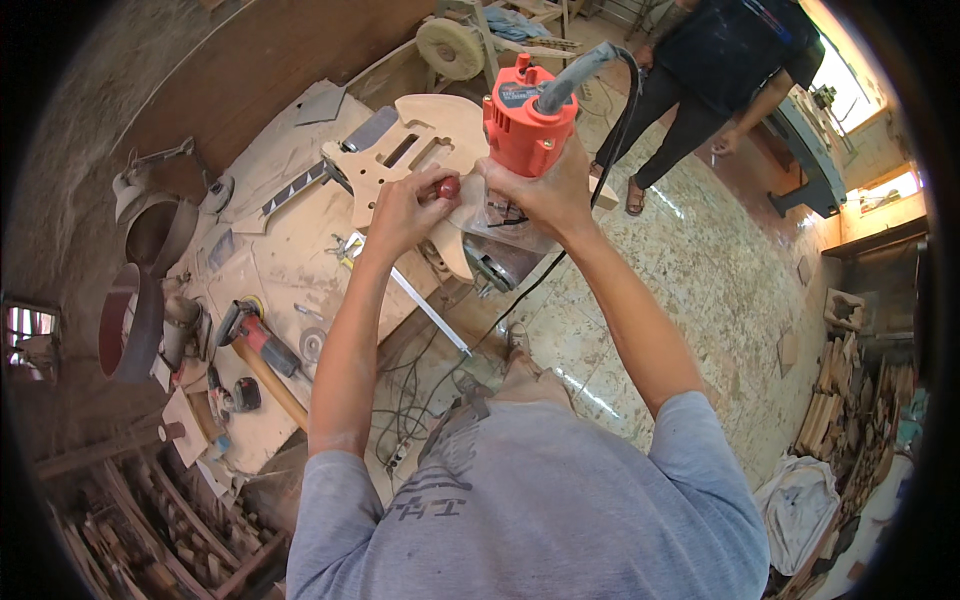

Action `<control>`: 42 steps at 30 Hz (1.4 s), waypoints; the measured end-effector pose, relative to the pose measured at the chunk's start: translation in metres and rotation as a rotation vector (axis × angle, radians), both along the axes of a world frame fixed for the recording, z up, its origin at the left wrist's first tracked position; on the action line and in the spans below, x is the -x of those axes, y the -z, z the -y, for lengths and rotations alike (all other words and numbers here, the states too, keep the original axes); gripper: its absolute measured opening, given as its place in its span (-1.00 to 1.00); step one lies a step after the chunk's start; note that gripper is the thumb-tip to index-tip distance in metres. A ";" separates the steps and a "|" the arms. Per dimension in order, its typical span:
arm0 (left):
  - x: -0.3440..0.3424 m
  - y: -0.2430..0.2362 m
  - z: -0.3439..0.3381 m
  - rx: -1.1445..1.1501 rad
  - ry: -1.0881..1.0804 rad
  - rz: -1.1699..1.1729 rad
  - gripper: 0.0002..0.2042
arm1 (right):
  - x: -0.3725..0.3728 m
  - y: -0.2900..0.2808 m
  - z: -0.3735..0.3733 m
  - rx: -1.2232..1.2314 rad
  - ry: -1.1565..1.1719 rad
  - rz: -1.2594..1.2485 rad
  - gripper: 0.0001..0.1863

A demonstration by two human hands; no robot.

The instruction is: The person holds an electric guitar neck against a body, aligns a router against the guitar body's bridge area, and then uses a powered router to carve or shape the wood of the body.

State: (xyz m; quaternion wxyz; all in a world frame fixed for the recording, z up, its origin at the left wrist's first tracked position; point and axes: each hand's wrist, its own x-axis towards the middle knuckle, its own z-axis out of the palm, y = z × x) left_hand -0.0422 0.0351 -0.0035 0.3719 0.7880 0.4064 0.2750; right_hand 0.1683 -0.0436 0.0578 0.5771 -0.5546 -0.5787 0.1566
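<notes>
My right hand (548, 198) is closed round the lower part of a red router (528, 130), held upright with a grey hose and black cable at its top. My left hand (408, 212) pinches a round dark red knob (449, 188) beside the router's base; whether the knob joins that base is hard to see. Beneath both hands lies a pale wooden guitar body (462, 124) with routed cavities and drilled holes. Its lower part is partly hidden by my hands and the router's clear base guard. A metal clamp or vise (492, 272) sits under the body's near edge.
The workbench (275, 265) holds a guitar neck (292, 192), a long metal rule-like tool (432, 312), a red and black power tool (262, 340) and sanding belts (130, 320). Cables (405, 400) lie by my feet. Another person (715, 80) stands at the far right.
</notes>
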 end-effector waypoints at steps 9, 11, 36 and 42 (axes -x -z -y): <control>-0.002 0.005 -0.005 -0.069 -0.072 -0.024 -0.62 | -0.009 -0.001 -0.024 -0.084 -0.087 0.034 -0.23; 0.000 0.008 -0.007 -0.041 -0.019 0.034 -0.61 | -0.009 -0.008 -0.020 -0.008 -0.093 0.031 -0.09; -0.006 0.016 -0.002 -0.270 -0.023 -0.053 -0.58 | -0.014 0.001 0.001 0.049 0.002 0.057 -0.13; -0.006 0.023 0.001 -0.329 -0.028 -0.070 -0.58 | -0.018 0.005 0.002 -0.017 -0.053 0.010 -0.31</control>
